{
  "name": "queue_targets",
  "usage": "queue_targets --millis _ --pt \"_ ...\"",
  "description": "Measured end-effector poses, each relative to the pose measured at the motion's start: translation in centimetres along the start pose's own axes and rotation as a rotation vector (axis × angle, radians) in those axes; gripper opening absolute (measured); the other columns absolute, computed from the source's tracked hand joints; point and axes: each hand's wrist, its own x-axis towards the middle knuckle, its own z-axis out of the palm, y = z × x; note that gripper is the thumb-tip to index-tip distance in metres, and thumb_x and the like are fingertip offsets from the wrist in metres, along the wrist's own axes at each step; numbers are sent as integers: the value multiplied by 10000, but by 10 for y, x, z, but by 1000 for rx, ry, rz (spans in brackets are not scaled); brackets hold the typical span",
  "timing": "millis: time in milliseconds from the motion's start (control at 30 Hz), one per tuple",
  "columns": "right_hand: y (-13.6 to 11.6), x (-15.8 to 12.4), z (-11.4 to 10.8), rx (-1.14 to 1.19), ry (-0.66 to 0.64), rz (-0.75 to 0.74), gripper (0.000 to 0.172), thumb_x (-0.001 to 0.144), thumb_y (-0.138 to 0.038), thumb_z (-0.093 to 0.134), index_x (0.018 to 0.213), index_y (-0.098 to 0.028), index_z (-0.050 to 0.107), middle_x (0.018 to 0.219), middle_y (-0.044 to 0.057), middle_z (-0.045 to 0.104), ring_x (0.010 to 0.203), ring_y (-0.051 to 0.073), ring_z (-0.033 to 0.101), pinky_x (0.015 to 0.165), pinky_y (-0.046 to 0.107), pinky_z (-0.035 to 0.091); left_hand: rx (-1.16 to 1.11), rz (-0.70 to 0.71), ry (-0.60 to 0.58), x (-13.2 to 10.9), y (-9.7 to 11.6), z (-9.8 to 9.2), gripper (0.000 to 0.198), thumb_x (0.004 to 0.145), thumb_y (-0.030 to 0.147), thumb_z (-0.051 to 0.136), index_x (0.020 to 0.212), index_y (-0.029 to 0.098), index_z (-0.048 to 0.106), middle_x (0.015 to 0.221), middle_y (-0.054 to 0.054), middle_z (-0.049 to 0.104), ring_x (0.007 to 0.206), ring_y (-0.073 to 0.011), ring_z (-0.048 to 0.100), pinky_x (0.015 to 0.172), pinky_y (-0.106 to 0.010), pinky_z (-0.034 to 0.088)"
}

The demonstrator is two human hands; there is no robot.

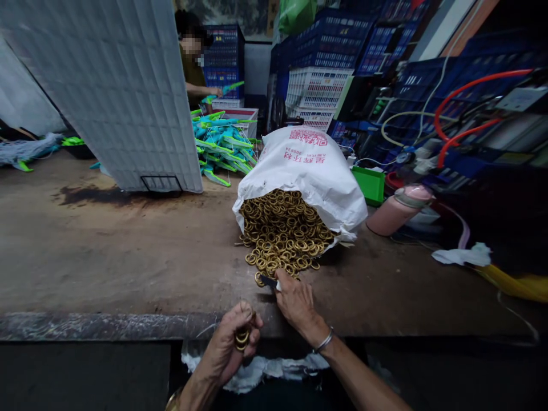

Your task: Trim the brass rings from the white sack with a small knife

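Observation:
Near the table's front edge, my left hand (225, 345) is closed around several brass-coloured rings (242, 340). My right hand (298, 303), with a bracelet at the wrist, pinches a small dark flat tool (268, 281). I cannot make out the tool's exact kind. Its tip touches or lies just over the nearest loose rings on the table. Behind it, a heap of brass-coloured rings (285, 220) spills from the mouth of a white woven sack (306, 162) with red print. The sack lies on its side, its mouth towards me.
A tall pale panel (115, 97) stands on the wooden table (107, 257) at left. Behind it are piled turquoise and green pieces (225, 142) and a person (194, 74) holding one. Right of the sack are a green tray (369, 185), a pink bottle (400, 210) and red hoses (445, 114).

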Motion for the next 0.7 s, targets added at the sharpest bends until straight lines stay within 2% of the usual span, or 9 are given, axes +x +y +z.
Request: queue_targets --millis 133,233,433,700 --pt "4 0 1 -8 -10 11 253 777 -127 434 1013 -204 481 861 42 649 725 155 586 587 253 268 -63 -57 -12 1 2 -2 190 705 214 612 837 188 478 692 7 540 493 -64 468 385 -150 233" --pt "6 -1 4 -12 8 -7 317 761 -115 441 1064 -205 471 883 40 652 748 159 590 591 255 270 -84 -76 -32 3 1 -2 199 677 226 643 800 167 498 675 1 531 507 -71 483 382 -148 235" --pt "6 4 5 -19 13 -35 261 760 -98 412 962 -224 520 832 24 662 692 146 590 556 265 244 -98 -61 -53 4 1 -2 203 682 262 664 745 148 508 725 -31 544 566 -92 503 380 -150 251" --pt "10 -1 7 -59 2 -37 242 781 -120 403 988 -203 498 781 44 654 666 158 582 565 260 254 -124 -93 20 5 -1 0 342 633 291 715 641 169 396 597 37 463 461 -47 429 365 -143 186"
